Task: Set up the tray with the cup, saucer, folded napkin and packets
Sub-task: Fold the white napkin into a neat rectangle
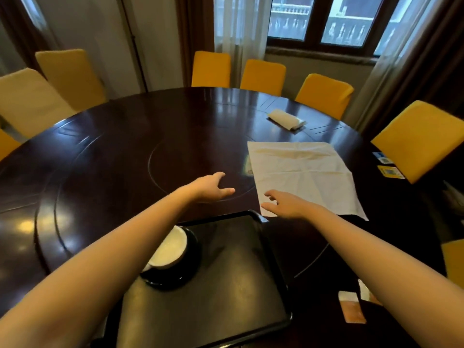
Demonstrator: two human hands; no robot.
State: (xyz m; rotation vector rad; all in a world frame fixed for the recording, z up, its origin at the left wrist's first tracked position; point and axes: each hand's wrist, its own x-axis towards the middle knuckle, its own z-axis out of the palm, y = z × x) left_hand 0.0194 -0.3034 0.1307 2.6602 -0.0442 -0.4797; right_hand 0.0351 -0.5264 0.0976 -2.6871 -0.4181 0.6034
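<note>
Both hands are held out with fingers spread: the right hand (288, 205) over the near corner of the flat white napkin (303, 172), the left hand (212, 188) above the dark tabletop (113, 146). The white cup (169, 248) is set on the black saucer (180, 277) on the black tray (226, 285). Packets (351, 307) are seen beside the tray.

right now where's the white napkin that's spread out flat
In the head view the napkin lies open on the dark table, right of centre, just beyond the tray's far right corner, with the right hand at its near edge.
</note>
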